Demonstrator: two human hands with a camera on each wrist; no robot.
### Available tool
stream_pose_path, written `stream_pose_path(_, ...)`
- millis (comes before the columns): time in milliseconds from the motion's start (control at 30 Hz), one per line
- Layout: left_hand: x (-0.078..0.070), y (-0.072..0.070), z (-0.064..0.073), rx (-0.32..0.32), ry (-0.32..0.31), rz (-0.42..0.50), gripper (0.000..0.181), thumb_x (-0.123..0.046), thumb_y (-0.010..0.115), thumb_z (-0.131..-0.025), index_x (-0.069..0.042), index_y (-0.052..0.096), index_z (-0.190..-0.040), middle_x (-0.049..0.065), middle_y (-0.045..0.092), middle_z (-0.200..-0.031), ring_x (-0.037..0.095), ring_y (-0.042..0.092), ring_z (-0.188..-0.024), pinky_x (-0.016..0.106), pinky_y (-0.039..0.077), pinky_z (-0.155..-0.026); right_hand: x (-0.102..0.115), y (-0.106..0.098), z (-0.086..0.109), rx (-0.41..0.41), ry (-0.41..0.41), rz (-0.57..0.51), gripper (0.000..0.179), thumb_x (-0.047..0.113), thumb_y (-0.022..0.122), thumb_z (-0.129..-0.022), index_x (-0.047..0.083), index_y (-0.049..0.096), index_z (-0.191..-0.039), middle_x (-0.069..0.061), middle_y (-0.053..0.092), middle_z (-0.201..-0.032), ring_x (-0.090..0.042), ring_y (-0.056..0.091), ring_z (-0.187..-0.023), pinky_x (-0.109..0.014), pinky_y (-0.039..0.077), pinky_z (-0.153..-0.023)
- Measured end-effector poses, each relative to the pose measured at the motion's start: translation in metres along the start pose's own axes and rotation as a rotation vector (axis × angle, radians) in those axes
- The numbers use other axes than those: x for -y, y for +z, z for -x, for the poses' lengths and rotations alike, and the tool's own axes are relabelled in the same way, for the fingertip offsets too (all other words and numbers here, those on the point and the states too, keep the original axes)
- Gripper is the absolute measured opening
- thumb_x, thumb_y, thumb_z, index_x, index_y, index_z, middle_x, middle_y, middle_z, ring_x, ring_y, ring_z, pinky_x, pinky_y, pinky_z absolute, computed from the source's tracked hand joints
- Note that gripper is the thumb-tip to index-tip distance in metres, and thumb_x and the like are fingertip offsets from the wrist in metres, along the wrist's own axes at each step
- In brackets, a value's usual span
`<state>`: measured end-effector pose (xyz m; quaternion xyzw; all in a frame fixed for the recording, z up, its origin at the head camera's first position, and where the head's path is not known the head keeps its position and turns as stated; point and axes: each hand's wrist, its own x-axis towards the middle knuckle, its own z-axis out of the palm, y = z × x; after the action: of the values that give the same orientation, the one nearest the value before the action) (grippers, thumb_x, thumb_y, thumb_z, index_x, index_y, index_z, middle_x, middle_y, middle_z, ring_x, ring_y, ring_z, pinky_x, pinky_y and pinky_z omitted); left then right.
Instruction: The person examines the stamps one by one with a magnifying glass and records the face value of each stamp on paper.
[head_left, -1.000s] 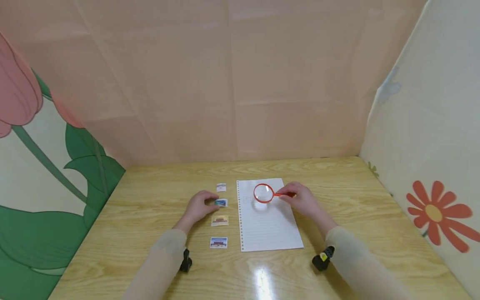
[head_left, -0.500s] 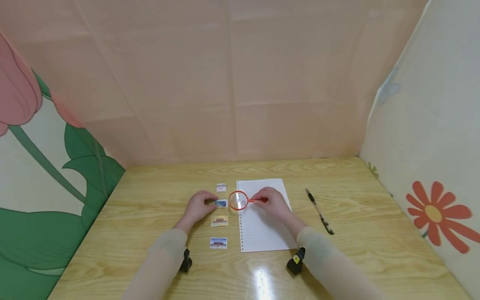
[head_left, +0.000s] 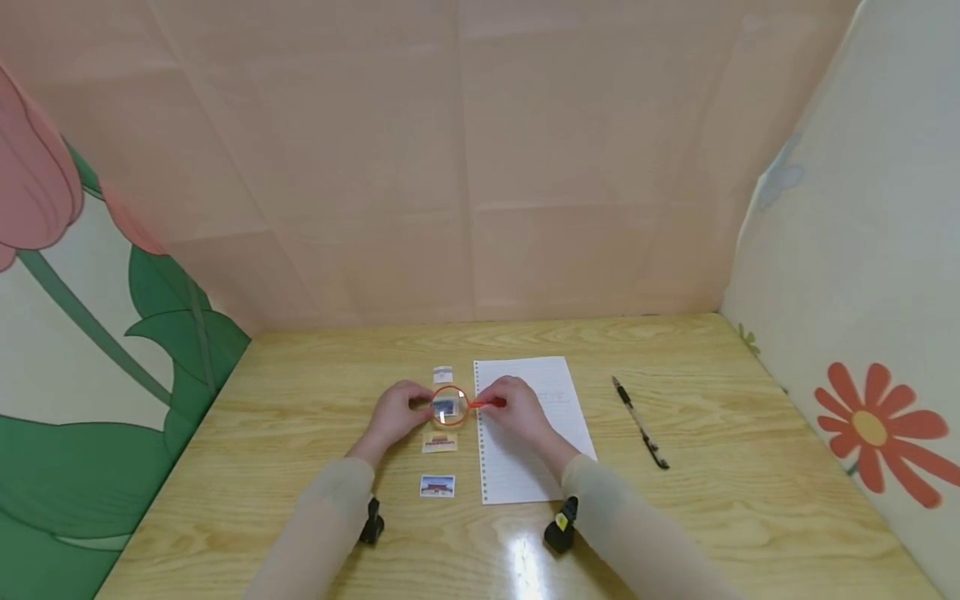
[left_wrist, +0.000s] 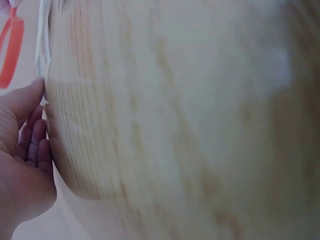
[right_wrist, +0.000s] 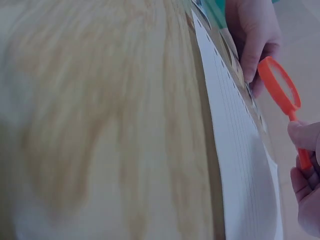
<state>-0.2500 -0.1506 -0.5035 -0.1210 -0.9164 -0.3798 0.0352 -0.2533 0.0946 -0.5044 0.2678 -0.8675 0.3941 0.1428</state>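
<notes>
My right hand [head_left: 516, 407] pinches the handle of a red-rimmed magnifying glass [head_left: 474, 404], its round lens over a blue stamp-like picture card [head_left: 444, 407]. The card shows through the lens. At its left edge, the thumb and fingertips of my left hand [head_left: 396, 412] hold the card on the table. In the right wrist view, the magnifying glass [right_wrist: 280, 90] is raised off the surface, tilted, thumb on its handle. A lined, hole-edged sheet of paper [head_left: 528, 475] lies under my right hand, with faint writing near its top.
More small picture cards line up with the blue one: a pale one [head_left: 442, 375] behind, a yellow one [head_left: 439, 442] and a blue-and-red one [head_left: 437, 486] in front. A black-ended pen [head_left: 639, 421] lies right of the paper on the wooden table [head_left: 750, 500].
My right hand has carried the magnifying glass leftward from over the paper to over the blue card. The pen, hidden at first, now shows. My left hand stays in place.
</notes>
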Motion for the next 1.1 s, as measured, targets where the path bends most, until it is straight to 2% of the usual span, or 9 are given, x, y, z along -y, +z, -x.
stream_pose_path(233,0.0009,-0.0002,0.0008,-0.016,0.022,0.012,0.028,0.003,0.079,-0.076,-0.001,0.074,-0.103,0.012,0.067,-0.105,0.031,0.061,-0.104,0.047,0.046,-0.098,0.0065,0.0054,-0.0018,0.018,0.091,0.006,0.013,0.002,0.082,-0.077,0.011,0.078,-0.085,0.003,0.065,-0.082,-0.018,0.059,-0.084,-0.036,0.049,-0.080)
stream_pose_path(467,0.0027,0.0007,0.0009,-0.025,0.039,0.009,0.029,0.003,0.079,-0.074,-0.001,0.074,-0.102,0.013,0.067,-0.105,0.033,0.061,-0.104,0.048,0.046,-0.098,0.0069,0.0071,-0.0015,0.005,0.089,0.001,0.014,0.001,0.083,-0.075,0.011,0.078,-0.084,0.002,0.067,-0.083,-0.019,0.061,-0.084,-0.038,0.048,-0.082)
stream_pose_path(700,0.0021,0.0000,0.0004,-0.008,0.000,0.022,0.030,0.002,0.080,-0.075,-0.002,0.075,-0.104,0.013,0.066,-0.108,0.032,0.060,-0.106,0.047,0.045,-0.100,0.0089,0.0087,-0.0017,0.008,0.111,0.017,0.012,0.004,0.083,-0.076,0.012,0.078,-0.084,0.002,0.065,-0.082,-0.019,0.060,-0.084,-0.038,0.049,-0.080)
stream_pose_path(1100,0.0006,-0.0017,0.0003,0.013,-0.023,0.025,0.031,0.003,0.079,-0.075,-0.001,0.074,-0.106,0.012,0.066,-0.109,0.031,0.060,-0.107,0.047,0.046,-0.100,0.0113,0.0097,-0.0016,0.018,0.160,0.022,0.011,0.004,0.083,-0.076,0.011,0.078,-0.084,0.002,0.064,-0.082,-0.018,0.059,-0.083,-0.037,0.049,-0.079)
